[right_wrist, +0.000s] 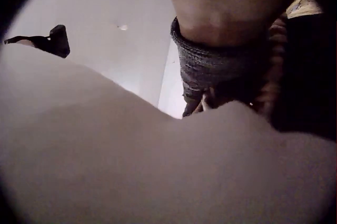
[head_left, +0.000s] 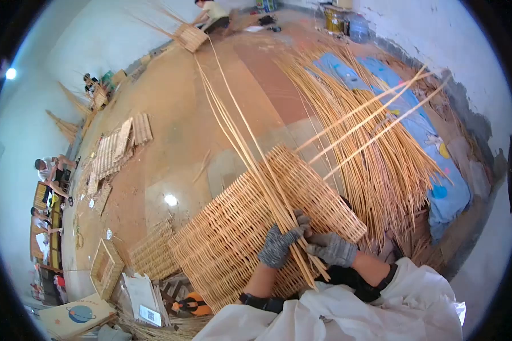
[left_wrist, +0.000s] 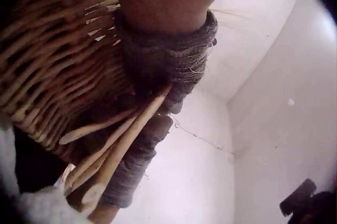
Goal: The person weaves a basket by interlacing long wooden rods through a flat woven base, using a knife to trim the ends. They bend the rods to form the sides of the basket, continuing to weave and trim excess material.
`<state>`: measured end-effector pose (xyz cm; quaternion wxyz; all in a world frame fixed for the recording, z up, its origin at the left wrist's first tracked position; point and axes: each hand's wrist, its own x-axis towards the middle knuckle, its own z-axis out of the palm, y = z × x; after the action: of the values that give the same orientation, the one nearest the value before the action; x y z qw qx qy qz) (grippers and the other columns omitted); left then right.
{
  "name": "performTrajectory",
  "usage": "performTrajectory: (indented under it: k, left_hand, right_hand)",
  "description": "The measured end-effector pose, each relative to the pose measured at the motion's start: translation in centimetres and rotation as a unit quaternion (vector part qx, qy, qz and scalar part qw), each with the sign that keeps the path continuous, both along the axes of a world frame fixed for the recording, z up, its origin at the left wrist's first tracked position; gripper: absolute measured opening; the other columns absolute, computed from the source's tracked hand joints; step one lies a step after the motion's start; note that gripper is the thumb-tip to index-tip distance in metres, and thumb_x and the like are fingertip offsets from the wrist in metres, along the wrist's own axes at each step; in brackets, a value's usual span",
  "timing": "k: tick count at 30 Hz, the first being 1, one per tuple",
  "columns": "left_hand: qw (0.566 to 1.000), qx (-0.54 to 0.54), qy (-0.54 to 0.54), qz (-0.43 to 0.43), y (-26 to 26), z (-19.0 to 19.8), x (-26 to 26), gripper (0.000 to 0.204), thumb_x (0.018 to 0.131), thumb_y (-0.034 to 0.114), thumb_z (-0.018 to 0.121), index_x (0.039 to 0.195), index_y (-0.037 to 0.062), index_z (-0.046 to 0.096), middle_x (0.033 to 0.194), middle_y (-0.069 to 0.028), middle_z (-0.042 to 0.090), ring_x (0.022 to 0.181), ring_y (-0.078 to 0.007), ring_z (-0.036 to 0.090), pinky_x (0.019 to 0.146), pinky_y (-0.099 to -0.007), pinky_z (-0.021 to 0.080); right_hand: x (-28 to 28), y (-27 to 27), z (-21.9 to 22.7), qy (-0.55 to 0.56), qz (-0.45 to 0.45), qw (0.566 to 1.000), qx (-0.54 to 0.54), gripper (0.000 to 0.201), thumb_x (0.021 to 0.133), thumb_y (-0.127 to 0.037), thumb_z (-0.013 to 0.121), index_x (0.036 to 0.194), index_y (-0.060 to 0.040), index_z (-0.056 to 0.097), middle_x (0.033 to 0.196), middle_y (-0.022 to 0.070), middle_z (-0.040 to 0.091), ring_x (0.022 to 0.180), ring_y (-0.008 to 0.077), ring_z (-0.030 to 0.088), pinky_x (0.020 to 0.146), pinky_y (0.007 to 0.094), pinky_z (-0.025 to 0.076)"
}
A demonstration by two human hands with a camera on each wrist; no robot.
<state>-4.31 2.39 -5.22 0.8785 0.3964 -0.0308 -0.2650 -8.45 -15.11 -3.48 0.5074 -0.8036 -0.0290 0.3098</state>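
In the head view, a large woven wicker panel point(head_left: 227, 238) leans across the person's lap, with a narrower woven section point(head_left: 318, 196) joined along its right side. Over it runs a bundle of long willow rods point(head_left: 261, 184). The left hand point(head_left: 277, 245), in a grey knit glove, grips this bundle near its lower end. Close beside it the gloved right hand point(head_left: 333, 250) has its fingers curled at the same rods, just right of the left hand. The left wrist view shows the rod ends point(left_wrist: 118, 147) jutting out below the left glove point(left_wrist: 163, 55). White cloth hides much of the right glove point(right_wrist: 216, 71).
To the right, a big heap of loose willow rods point(head_left: 370, 148) lies on a blue cloth point(head_left: 438, 187). Three pale rods stick out from the panel over it. A wooden frame point(head_left: 106, 269), a cardboard box point(head_left: 77, 314) and woven pieces point(head_left: 116, 148) lie left. Other people sit farther off.
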Motion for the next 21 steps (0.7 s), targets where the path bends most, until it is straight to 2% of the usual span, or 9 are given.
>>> performTrajectory:
  k: [1,5,6,8,10,13,14,18,21]
  left_hand:
    - [1.000,0.000,-0.004,0.003,0.1,-0.1,0.0,0.051,0.080,0.010,0.069,0.124,-0.0003,0.045,0.106,-0.0100,0.060,0.092,-0.0207,0.060,0.083,-0.0345,0.050]
    - [0.994,0.090,-0.052,-0.028,0.2,-0.4,0.2,0.042,0.085,0.018,0.064,0.118,-0.0014,0.049,0.114,-0.0126,0.060,0.095,-0.0223,0.061,0.084,-0.0351,0.049]
    - [0.993,0.091,-0.067,-0.022,0.2,-0.8,0.2,0.041,0.085,0.018,0.065,0.118,-0.0013,0.050,0.114,-0.0123,0.060,0.096,-0.0225,0.060,0.084,-0.0354,0.049]
    - [0.995,0.078,-0.047,-0.030,0.3,-0.8,0.7,0.041,0.085,0.018,0.065,0.118,-0.0009,0.050,0.113,-0.0116,0.060,0.099,-0.0227,0.059,0.085,-0.0359,0.049]
    - [0.997,0.048,0.027,-0.057,0.5,0.1,0.5,0.041,0.085,0.017,0.065,0.119,-0.0005,0.050,0.112,-0.0111,0.061,0.101,-0.0227,0.058,0.086,-0.0363,0.050]
    - [0.996,-0.004,0.084,-0.030,0.6,0.3,0.3,0.042,0.084,0.016,0.066,0.119,0.0000,0.050,0.112,-0.0115,0.060,0.101,-0.0224,0.058,0.085,-0.0364,0.050]
    - [0.990,-0.066,0.121,-0.032,0.9,0.3,0.2,0.043,0.084,0.015,0.066,0.120,-0.0004,0.049,0.112,-0.0128,0.059,0.099,-0.0222,0.058,0.084,-0.0365,0.051]
    - [0.986,-0.112,0.109,-0.064,1.4,-1.4,1.7,0.044,0.084,0.013,0.066,0.121,-0.0002,0.048,0.115,-0.0131,0.058,0.102,-0.0229,0.058,0.086,-0.0372,0.051]
    - [0.984,-0.087,0.148,-0.036,1.5,0.2,1.4,0.041,0.084,0.009,0.064,0.120,-0.0005,0.048,0.114,-0.0154,0.058,0.096,-0.0228,0.060,0.066,-0.0345,0.057]
  right_hand:
    - [0.4,-0.5,0.1,0.050,-0.005,0.999,-0.002,0.063,0.083,-0.055,0.056,0.116,-0.0021,0.058,0.110,0.0196,0.061,0.105,0.0323,0.057,0.093,0.0376,0.043]
    - [1.1,-2.2,-2.9,0.007,0.018,0.999,0.027,0.065,0.080,-0.051,0.063,0.122,-0.0029,0.054,0.118,0.0195,0.058,0.105,0.0306,0.057,0.092,0.0372,0.044]
    - [0.8,-3.1,-4.7,-0.052,0.077,0.994,0.066,0.070,0.078,-0.052,0.065,0.125,-0.0028,0.051,0.121,0.0202,0.055,0.106,0.0305,0.057,0.092,0.0381,0.044]
    - [2.6,-3.2,-4.0,0.016,0.095,0.992,0.077,0.078,0.075,-0.054,0.067,0.130,-0.0024,0.046,0.124,0.0210,0.053,0.105,0.0305,0.057,0.090,0.0390,0.046]
    - [3.1,-1.6,0.2,0.264,0.003,0.964,0.019,0.083,0.074,-0.055,0.068,0.133,-0.0018,0.042,0.124,0.0214,0.052,0.101,0.0306,0.059,0.087,0.0389,0.048]
    - [4.7,-0.5,-0.6,0.279,0.068,0.954,-0.085,0.084,0.074,-0.057,0.067,0.131,0.0001,0.044,0.118,0.0227,0.054,0.091,0.0295,0.062,0.079,0.0369,0.051]
    - [4.3,0.1,-0.6,0.155,0.109,0.971,-0.147,0.071,0.075,-0.059,0.064,0.114,0.0008,0.060,0.093,0.0169,0.066,0.077,0.0246,0.065,0.073,0.0347,0.052]
    - [3.9,0.4,-1.2,0.105,0.067,0.986,-0.110,0.074,0.076,-0.064,0.059,0.111,0.0014,0.061,0.091,0.0181,0.066,0.083,0.0262,0.064,0.076,0.0354,0.051]
    - [4.2,0.7,-1.2,0.142,0.129,0.970,-0.150,0.077,0.076,-0.068,0.055,0.107,0.0020,0.062,0.090,0.0190,0.066,0.087,0.0277,0.063,0.076,0.0372,0.050]
